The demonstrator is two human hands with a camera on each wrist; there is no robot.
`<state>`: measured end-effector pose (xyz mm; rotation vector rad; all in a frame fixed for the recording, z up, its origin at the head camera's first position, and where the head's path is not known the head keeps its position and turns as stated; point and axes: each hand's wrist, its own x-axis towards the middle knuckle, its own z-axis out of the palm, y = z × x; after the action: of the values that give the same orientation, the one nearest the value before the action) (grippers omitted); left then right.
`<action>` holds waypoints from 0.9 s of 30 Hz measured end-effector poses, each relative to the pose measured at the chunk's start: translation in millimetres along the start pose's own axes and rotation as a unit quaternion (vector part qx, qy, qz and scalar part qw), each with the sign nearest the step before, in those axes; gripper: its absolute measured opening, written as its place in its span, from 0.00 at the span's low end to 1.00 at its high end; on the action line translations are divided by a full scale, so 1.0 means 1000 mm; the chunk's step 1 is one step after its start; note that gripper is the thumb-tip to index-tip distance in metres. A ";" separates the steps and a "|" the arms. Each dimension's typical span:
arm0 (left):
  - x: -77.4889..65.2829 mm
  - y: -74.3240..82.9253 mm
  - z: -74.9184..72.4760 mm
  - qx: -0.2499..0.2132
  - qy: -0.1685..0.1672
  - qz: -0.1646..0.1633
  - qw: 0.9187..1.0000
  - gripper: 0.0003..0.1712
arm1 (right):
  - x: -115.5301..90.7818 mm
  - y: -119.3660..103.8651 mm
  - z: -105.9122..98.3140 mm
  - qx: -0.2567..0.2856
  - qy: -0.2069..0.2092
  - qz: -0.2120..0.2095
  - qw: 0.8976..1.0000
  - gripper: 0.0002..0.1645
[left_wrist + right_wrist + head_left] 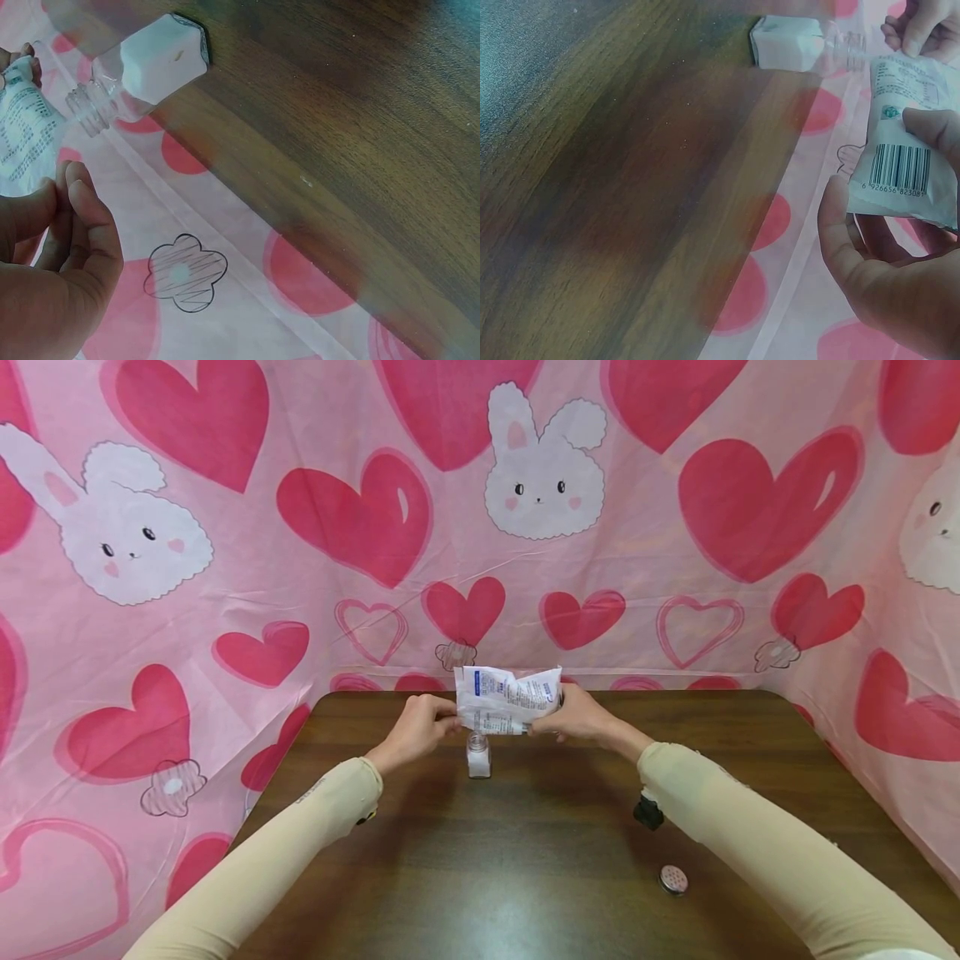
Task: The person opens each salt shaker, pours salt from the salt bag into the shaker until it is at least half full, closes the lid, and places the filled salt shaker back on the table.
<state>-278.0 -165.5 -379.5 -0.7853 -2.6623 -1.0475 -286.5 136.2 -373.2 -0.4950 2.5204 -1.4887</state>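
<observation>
The pink cloth with hearts and rabbits [225,610] hangs behind and beside your dark wooden desk [525,860], which fills the lower middle of the head view. Near the desk's far edge you hold a crumpled white packet [507,700] with blue print and a barcode above the desk, between both hands. Your left hand [417,727] pinches the packet's left end with curled fingers; your right hand [573,717] grips its right end, thumb and fingers wrapped round it. Directly under the packet stands a small clear bottle [478,756], upright on the desk, uncapped and partly filled with white powder, just below the packet's lower edge. A small round perforated lid [672,879] lies on the desk toward the near right corner, well apart from the bottle.
</observation>
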 end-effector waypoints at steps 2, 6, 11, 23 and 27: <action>0.000 0.000 0.000 -0.002 0.000 -0.003 1.000 0.07 | 0.001 0.000 0.000 0.002 -0.001 -0.001 1.000 0.27; 0.000 0.000 0.000 -0.003 0.000 -0.004 1.000 0.07 | 0.002 0.001 0.000 0.004 -0.002 -0.002 1.000 0.27; -0.001 0.000 -0.001 -0.004 -0.001 -0.004 1.000 0.06 | 0.002 0.000 0.000 0.006 -0.003 -0.001 1.000 0.27; 0.000 0.001 -0.001 -0.002 -0.006 -0.007 1.000 0.05 | 0.001 0.000 0.000 0.005 -0.003 -0.002 1.000 0.27; -0.001 0.002 -0.001 -0.006 -0.007 -0.009 1.000 0.07 | 0.001 0.000 0.000 0.003 -0.002 -0.007 1.000 0.27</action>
<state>-276.5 -165.2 -377.8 -0.7743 -2.6827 -1.0672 -287.5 135.5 -373.1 -0.5143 2.5127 -1.4985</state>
